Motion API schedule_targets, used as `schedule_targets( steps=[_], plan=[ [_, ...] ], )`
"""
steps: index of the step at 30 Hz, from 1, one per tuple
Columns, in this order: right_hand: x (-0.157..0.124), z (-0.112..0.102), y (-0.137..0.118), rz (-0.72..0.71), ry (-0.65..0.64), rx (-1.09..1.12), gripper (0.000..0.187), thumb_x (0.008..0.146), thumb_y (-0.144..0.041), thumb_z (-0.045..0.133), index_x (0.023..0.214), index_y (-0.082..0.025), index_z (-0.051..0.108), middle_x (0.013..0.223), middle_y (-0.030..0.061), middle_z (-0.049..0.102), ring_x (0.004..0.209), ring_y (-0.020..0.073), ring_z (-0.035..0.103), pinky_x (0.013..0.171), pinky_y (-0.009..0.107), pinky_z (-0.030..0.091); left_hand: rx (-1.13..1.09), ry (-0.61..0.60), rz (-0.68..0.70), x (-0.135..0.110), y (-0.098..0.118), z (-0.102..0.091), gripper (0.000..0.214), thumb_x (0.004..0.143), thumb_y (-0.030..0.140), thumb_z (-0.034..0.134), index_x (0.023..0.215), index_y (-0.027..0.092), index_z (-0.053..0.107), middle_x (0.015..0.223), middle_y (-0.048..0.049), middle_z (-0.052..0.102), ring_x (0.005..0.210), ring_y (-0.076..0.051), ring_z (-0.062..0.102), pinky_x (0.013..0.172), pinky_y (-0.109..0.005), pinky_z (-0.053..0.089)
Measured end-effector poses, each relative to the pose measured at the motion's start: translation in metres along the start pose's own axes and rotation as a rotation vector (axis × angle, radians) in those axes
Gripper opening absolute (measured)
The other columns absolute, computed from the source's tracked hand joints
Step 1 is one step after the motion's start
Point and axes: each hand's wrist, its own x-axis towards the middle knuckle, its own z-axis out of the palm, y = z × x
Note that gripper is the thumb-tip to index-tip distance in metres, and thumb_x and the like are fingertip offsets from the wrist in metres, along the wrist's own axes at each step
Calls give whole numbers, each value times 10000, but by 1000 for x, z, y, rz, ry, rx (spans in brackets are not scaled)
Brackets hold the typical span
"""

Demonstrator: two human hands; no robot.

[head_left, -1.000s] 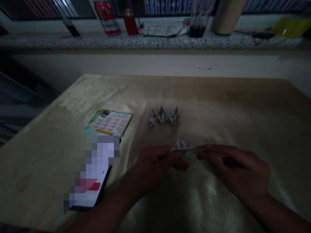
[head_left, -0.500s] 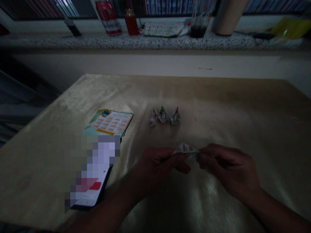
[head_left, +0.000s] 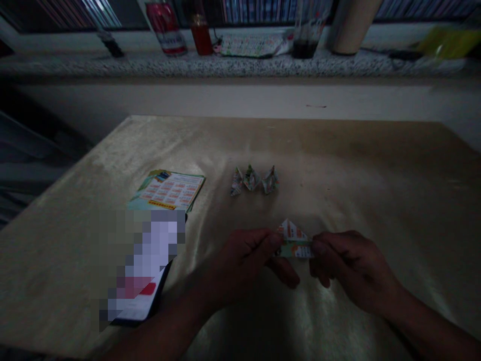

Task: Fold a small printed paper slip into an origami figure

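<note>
Both hands hold a small folded piece of printed paper (head_left: 294, 239) just above the table, its point turned up. My left hand (head_left: 248, 260) pinches its left corner with thumb and fingers. My right hand (head_left: 351, 268) pinches its right corner. Three small folded paper figures (head_left: 254, 180) stand in a row on the table beyond my hands.
A stack of printed leaflets (head_left: 167, 191) lies left of centre on the beige table (head_left: 338, 165). A phone (head_left: 141, 271) rests at the front left. On the stone ledge behind stand a red can (head_left: 165, 25), a red bottle (head_left: 201, 32), a glass (head_left: 306, 30) and papers.
The folded paper has turned from lying flat between my fingers to standing with its point up. Both hands have drawn slightly nearer to me.
</note>
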Motion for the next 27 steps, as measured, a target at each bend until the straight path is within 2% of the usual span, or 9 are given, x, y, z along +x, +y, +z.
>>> schedule_targets(
  steps=[5,10,15,18,20,23,25,27],
  plan=[
    [1,2,2,44,4,58,452,1048,-398,476,678,-188,629,490,0,616,422,105,565,421,211,403,8,18,-5,-1,0,1,427,1055,458,437,1011,131,708,695,-51,784,669,-181,761,724,-278,570],
    [-1,3,1,26,11,69,475,1046,-390,478,639,-183,608,393,-19,558,319,79,488,355,184,346,-55,-77,-24,-1,-2,3,380,1074,426,391,1062,149,651,738,-45,769,657,-167,763,698,-255,550],
    [0,6,0,101,-1,185,458,1036,-397,502,646,-183,611,422,-16,586,347,78,520,381,171,376,-82,2,-35,0,-4,7,383,1060,468,413,985,158,625,611,-18,736,548,-162,727,599,-238,527],
    [2,7,3,141,33,226,455,1023,-424,525,651,-182,625,475,-7,613,394,83,542,410,182,398,-81,22,-62,1,-4,7,410,1059,495,391,1024,160,625,629,-19,741,545,-165,724,575,-245,529],
    [2,6,5,167,65,236,466,1010,-455,544,639,-184,621,467,-10,601,392,86,527,406,192,389,12,82,-46,0,-4,5,403,1050,505,417,1197,177,598,724,-25,767,630,-176,747,622,-270,552],
    [1,4,8,203,114,272,491,996,-504,553,620,-192,599,452,-18,577,401,98,518,426,218,411,371,248,89,-6,-5,2,504,997,482,557,1434,252,454,957,-42,790,837,-213,756,768,-354,569],
    [2,3,9,216,129,299,507,995,-525,542,609,-199,578,449,-23,557,414,107,523,450,234,440,640,321,223,-9,-7,-1,519,958,444,628,1418,256,480,1092,-68,772,933,-244,743,847,-412,560],
    [2,3,8,213,123,288,515,1012,-523,504,615,-202,567,458,-23,549,429,113,533,465,240,453,815,331,350,-9,-10,-2,459,964,387,622,1379,225,517,1186,-95,746,990,-252,734,888,-424,560]
  ],
)
